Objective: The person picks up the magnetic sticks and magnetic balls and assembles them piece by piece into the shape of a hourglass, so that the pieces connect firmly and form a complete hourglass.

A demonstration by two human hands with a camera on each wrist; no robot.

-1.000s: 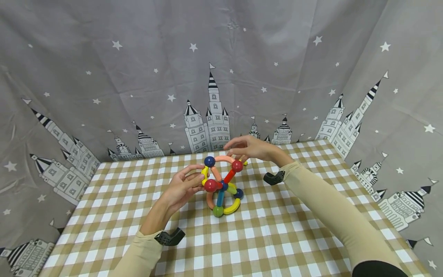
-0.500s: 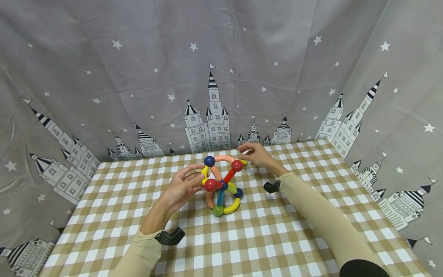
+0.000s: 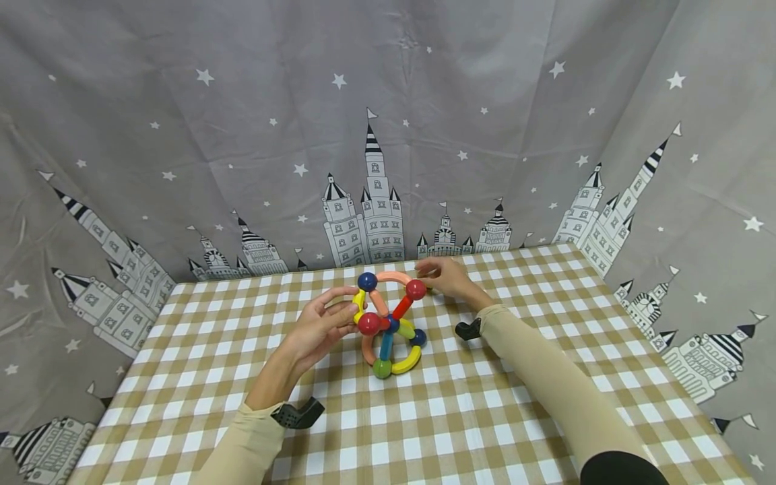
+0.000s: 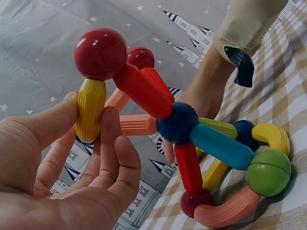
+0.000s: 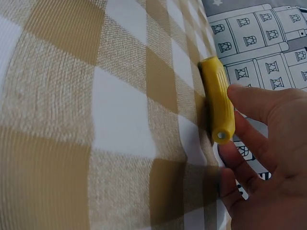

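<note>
My left hand (image 3: 318, 327) holds a magnetic stick-and-ball structure of coloured sticks and balls, pinching its upright yellow stick (image 4: 90, 110) beneath a large red ball (image 4: 100, 53). A central blue ball (image 4: 178, 122) joins several sticks, and a green ball (image 4: 268, 172) sits low on the cloth. Behind the structure, my right hand (image 3: 450, 277) is at a loose yellow stick (image 5: 218, 98) on the tablecloth. In the right wrist view the thumb touches one side of this stick; the index fingertip is hidden behind it. The head view shows little of that stick.
A brown-and-white checked cloth (image 3: 497, 397) covers the table. Along the back edge hangs a grey curtain (image 3: 291, 81) printed with castles and stars, close behind my right hand. The structure stands between both hands.
My right hand has moved down from above the structure's far side to the loose yellow stick, with its fingers now around it. The left hand and the structure have stayed in place.
</note>
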